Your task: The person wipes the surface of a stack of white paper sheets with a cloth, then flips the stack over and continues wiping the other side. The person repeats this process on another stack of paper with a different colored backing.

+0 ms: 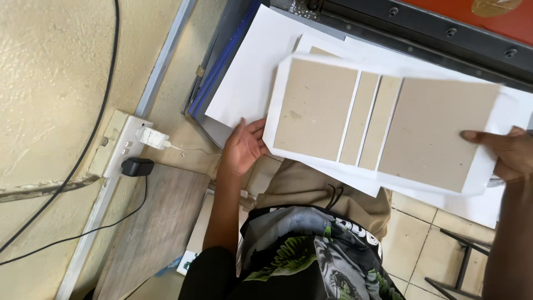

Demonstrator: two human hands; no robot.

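I hold the white sheet (383,119) with four grey boards glued on it level above the paper stack (250,72), one hand at each end, which I judge keeps it flat and unbent. My left hand (242,147) sits at the sheet's left edge, fingers loosely curled, thumb over the margin, pinching it lightly. My right hand (508,150) grips the sheet's right edge, thumb pressed on the largest board (436,133), fingers hidden under the sheet. Left of the sheet, a wall socket (130,144) carries two plugs.
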